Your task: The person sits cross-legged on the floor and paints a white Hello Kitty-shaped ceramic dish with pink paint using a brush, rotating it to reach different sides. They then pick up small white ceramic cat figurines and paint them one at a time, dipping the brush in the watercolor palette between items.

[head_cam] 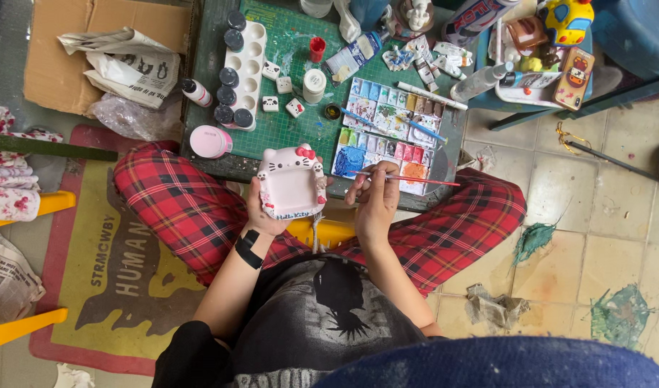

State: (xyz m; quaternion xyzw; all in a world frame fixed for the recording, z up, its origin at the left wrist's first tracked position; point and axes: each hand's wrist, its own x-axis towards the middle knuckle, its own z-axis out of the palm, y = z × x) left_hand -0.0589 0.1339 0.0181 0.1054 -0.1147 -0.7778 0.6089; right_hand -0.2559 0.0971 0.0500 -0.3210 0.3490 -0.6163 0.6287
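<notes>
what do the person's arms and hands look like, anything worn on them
Both forearms are bare below short black sleeves. The left hand has a black band-like marking across the wrist, either tape or a tattoo; which one is unclear. The right hand shows no glove, ring or watch. No gloves on either.

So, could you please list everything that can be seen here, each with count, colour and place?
cat-shaped figurine: one, pink and white, in left hand
paintbrush: one, red handle, in right hand
paint palette: one, many colours, right on mat
cutting mat: one, green, on low table
paint bottles: several, dark caps, on a white tray, left on mat
small cubes: four, white, mid mat
cardboard: one, brown, upper left
rug: one, yellow and red, floor left
left hand: fingers around figurine
right hand: fingers pinching paintbrush
</notes>
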